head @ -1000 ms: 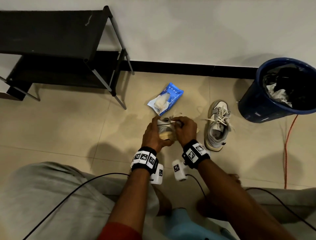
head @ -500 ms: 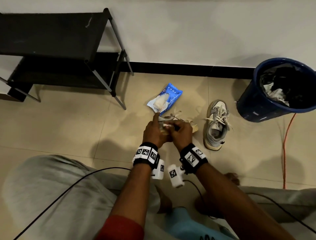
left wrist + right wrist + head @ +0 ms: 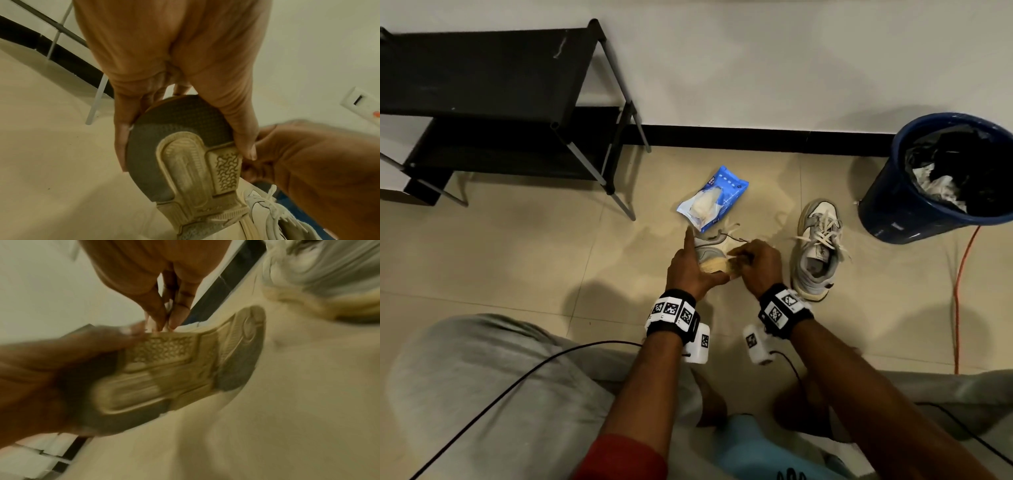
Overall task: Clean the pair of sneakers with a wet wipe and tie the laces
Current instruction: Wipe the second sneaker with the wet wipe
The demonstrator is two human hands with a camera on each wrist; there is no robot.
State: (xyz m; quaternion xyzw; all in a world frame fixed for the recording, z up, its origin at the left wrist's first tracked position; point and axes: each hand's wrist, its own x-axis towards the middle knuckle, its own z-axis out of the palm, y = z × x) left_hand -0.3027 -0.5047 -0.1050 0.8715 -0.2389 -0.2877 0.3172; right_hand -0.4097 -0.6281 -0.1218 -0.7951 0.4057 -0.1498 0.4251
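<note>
My left hand (image 3: 688, 267) grips a grey and white sneaker (image 3: 710, 251) by its heel and holds it off the floor, sole toward me, with the index finger stretched up along its side. The worn tan and grey sole (image 3: 180, 162) fills the left wrist view, and the thumb (image 3: 246, 146) is hooked over its edge. My right hand (image 3: 756, 263) pinches a small pale wet wipe (image 3: 732, 255) against the right edge of that shoe; its fingertips (image 3: 162, 318) bunch together at the sole's rim. The second sneaker (image 3: 816, 250) stands on the floor to the right, laces loose.
An open blue pack of wipes (image 3: 714, 202) lies just beyond the hands. A blue bin (image 3: 887, 205) with a black liner stands at the right, with an orange cable (image 3: 962, 291) running past it. A black shoe rack (image 3: 500, 102) stands at the left wall.
The right hand has moved with the wipe along the held shoe's side, down toward the sole edge. The left hand keeps its hold, and its index finger is now stretched out.
</note>
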